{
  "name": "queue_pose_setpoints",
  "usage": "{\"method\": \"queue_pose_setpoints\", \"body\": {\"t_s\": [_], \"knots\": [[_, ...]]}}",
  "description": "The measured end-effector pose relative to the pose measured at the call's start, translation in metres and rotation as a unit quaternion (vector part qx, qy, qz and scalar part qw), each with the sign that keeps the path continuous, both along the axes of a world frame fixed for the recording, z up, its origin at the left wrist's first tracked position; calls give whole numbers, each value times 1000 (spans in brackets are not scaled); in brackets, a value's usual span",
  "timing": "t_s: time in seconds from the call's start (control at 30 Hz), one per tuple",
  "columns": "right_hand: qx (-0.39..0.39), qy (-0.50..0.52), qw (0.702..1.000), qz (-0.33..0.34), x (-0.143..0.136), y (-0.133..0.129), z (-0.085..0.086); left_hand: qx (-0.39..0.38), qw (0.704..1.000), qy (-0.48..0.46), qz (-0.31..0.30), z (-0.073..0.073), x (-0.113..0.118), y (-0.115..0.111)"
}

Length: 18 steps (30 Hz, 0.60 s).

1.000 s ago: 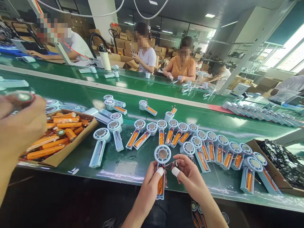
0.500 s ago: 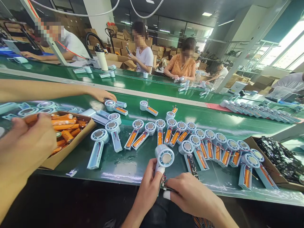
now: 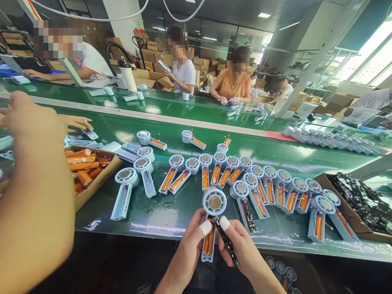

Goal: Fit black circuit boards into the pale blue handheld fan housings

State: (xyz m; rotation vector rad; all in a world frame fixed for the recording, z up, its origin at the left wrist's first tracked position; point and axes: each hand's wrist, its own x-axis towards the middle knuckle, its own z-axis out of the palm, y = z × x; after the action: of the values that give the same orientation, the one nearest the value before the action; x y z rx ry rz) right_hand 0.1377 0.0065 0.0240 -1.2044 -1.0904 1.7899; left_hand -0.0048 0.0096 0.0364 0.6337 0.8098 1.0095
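— Blue plastic, pale and smooth, makes up the fan unit [image 3: 214, 203]; how does it look?

— Its round head faces up, a slotted ring around a dull silvery disc. Below that, the open handle points toward the near side, an orange battery [image 3: 208, 243] lying inside.

— Where is it, and what has hold of it?

— Near and central, over the near edge of the green surface [image 3: 171, 210]. The left hand [image 3: 193, 234] grips the handle, its thumb wrapped in white. The right hand [image 3: 239, 245], thumb wrapped likewise, pinches a narrow black circuit board [image 3: 226, 241] just right of the handle; whether board and handle touch, I cannot tell.

— And against half a second ago?

— Then the right hand's back hid much of the handle; now the battery shows and the board is in plain view. At left, a co-worker's arm [image 3: 39, 183] has moved across the battery carton [image 3: 101, 179], and the far pair left of centre is down to one unit [image 3: 143, 137].
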Motion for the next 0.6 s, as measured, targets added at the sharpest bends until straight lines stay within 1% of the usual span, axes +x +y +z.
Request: {"method": "queue_pose_setpoints", "body": {"t_s": [0.1, 0.2, 0.3, 0.37, 0.5, 0.6], "knots": [[-16, 23, 998, -52, -3, -3, -7, 52, 997, 64, 0, -4, -2, -1], [-13, 27, 996, -87, -6, -5, -11, 80, 989, 124, -3, -8, -2, 0], [2, 19, 995, -100, -7, -6, -10, 89, 982, 164, 9, -11, 0, -1], [15, 8, 995, -99, -7, -6, -5, 98, 977, 188, 19, -13, 3, -2], [72, -42, 993, -86, -6, -10, 7, 89, 962, 251, 59, -17, 6, -3], [126, -125, 978, -113, -6, -19, 7, 63, 952, 290, 76, -13, 7, 0]]}}
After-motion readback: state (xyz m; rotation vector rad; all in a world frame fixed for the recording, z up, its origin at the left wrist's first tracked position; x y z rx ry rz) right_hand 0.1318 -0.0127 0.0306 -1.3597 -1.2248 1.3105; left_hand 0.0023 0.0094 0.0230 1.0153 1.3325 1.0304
